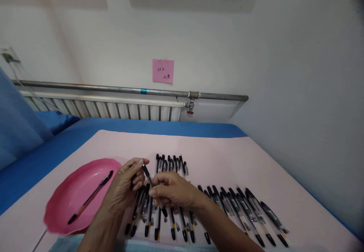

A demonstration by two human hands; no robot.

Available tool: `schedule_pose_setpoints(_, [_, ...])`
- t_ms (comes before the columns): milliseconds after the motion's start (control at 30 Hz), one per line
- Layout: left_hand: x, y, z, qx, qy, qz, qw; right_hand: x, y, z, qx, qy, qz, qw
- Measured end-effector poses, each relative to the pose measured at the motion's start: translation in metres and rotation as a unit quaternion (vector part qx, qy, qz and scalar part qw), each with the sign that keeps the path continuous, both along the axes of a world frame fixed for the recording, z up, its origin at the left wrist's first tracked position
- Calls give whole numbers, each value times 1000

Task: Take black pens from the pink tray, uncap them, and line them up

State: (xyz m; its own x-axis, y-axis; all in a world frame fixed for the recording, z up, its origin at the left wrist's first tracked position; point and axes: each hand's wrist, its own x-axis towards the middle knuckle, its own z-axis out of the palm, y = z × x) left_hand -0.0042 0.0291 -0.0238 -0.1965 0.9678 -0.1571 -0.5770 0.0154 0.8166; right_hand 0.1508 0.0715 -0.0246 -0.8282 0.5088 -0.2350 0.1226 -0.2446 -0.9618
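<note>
My right hand [170, 189] grips the middle of a black-and-clear pen [151, 181], which slants with its lower black end down to the right. At the pen's upper end, my left hand [126, 180] has thumb and forefinger pinched together, its other fingers curled in. Under and around both hands lie rows of similar pens [173, 225], with small clips or pocket pieces among them that I cannot make out clearly. One more pen [91, 197] rests inside the pink dish [61, 191] to the left of my left hand.
Another group of pens [236, 202] lies to the right, partly behind my right forearm. A pink sheet [216, 149] covers the blue surface [199, 126]. Beyond stand a radiator [113, 109] and a pipe with a valve [191, 106]. A pink note [163, 71] is on the wall.
</note>
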Motion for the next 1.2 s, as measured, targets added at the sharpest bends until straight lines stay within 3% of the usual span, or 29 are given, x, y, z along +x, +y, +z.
schedule_pose_setpoints(167, [1, 2, 0, -4, 14, 19, 1000, -3, -5, 4, 120, -34, -41, 991])
schedule_pose_setpoints(433, [2, 4, -1, -16, 33, 54, 998, -7, -10, 6, 256, -85, -112, 957])
schedule_pose_setpoints(533, [5, 4, 1, -25, 20, 64, 997, -7, -9, 4, 211, -73, -105, 969])
schedule_pose_setpoints(633, [5, 1, 4, -32, -23, 25, 999, -4, -5, 4, 103, -52, -61, 991])
schedule_pose_setpoints(767, [1, -3, 4, -9, -32, -17, 999, -2, -1, 3, 10, -15, -26, 999])
schedule_pose_setpoints(833, [0, -2, 2, -1, -16, -8, 1000, -2, 0, 4, 1, -8, -25, 1000])
schedule_pose_setpoints(1033, [5, 3, -2, -18, 3, 24, 1000, -5, -3, 2, 74, -43, -46, 995])
schedule_pose_setpoints(1200, [4, 0, 3, -23, -25, 2, 999, -2, -1, 1, 32, -48, -31, 998])
